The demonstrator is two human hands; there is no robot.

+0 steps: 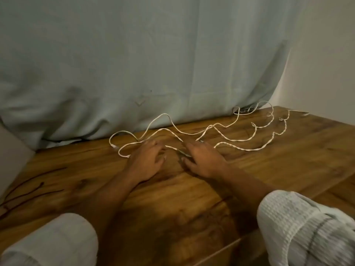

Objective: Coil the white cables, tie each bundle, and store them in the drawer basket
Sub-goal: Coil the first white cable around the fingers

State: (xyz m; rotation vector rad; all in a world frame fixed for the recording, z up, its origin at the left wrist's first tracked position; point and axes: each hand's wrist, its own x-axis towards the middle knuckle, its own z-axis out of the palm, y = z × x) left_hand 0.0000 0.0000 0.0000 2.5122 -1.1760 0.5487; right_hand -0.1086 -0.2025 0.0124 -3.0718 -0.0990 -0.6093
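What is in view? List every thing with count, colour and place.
white cables: at least two (exact count unclear), white, spread loose and uncoiled across the far side of the table
table: one, brown wood, under everything
cloth: one, pale grey-blue, hanging behind the table
wall: off-white, far right
dark lines: several, on the table at left; cords or marks, cannot tell
sleeves: two, white, bottom corners
left hand: fingers relaxed, over the cables
right hand: fingers extended, beside it
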